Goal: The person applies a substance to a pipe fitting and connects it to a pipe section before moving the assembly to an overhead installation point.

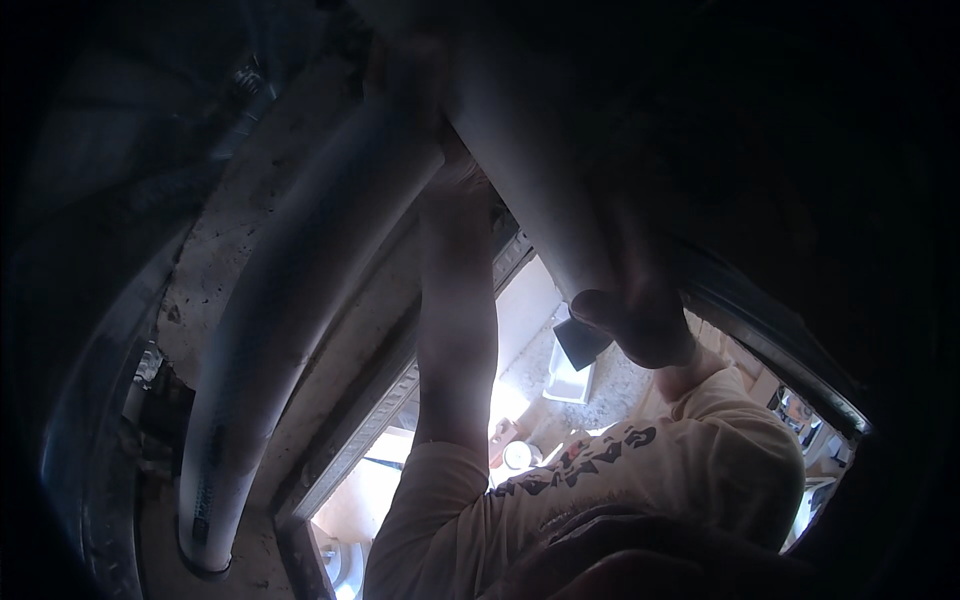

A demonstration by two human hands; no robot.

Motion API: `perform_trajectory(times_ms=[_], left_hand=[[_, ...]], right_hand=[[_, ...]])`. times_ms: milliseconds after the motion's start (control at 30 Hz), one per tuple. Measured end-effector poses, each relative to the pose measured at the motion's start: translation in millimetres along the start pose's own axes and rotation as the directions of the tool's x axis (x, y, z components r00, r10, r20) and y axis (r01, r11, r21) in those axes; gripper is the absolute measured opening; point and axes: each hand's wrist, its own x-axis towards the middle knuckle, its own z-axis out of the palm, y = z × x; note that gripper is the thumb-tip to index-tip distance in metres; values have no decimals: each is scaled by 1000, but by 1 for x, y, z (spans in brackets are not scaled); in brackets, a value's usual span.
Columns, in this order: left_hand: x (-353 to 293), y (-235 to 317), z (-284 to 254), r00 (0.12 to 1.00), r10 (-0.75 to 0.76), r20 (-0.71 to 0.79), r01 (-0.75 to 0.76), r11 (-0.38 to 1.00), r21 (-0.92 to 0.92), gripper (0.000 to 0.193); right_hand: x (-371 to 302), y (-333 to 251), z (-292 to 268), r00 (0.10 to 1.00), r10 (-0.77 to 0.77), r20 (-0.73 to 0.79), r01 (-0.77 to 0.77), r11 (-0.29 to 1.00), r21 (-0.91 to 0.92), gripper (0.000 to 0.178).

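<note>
Two grey plastic pipes come together near the top, a long curved left pipe [285, 300] and a shorter right pipe [530, 190]. My left hand [462, 172] reaches up to where they meet. It goes behind the pipes into shadow, so its fingers are hidden. Beside the lower end of the right pipe is my right hand [645, 315], closed, its thumb toward the pipe. A dark flat square piece [581, 343] sticks out from under that thumb. Whether this hand also touches the pipe is too dark to tell.
A metal-edged rectangular opening [365, 425] frames my arms and upper body. Beyond it, brightly lit, are a white tray [569, 370] and a round white object [518, 456]. A rough, stained panel [215, 240] runs behind the left pipe. Deep shadow covers the upper right.
</note>
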Motion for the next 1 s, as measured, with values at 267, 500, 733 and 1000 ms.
perform_trajectory(times_ms=[267,500,733,1000], left_hand=[[8,6,3,997,-69,39,71,996,-51,50],[14,7,2,994,-93,56,98,992,-75,56],[11,12,7,991,-117,65,123,988,-89,62],[13,12,3,989,-134,69,138,988,-72,69]], right_hand=[[-3,3,1,997,-68,28,73,963,-260,60],[3,15,5,999,44,-22,-47,990,-130,76],[9,13,3,995,101,6,-98,983,-152,75],[15,10,5,992,122,-21,-123,991,-55,74]])
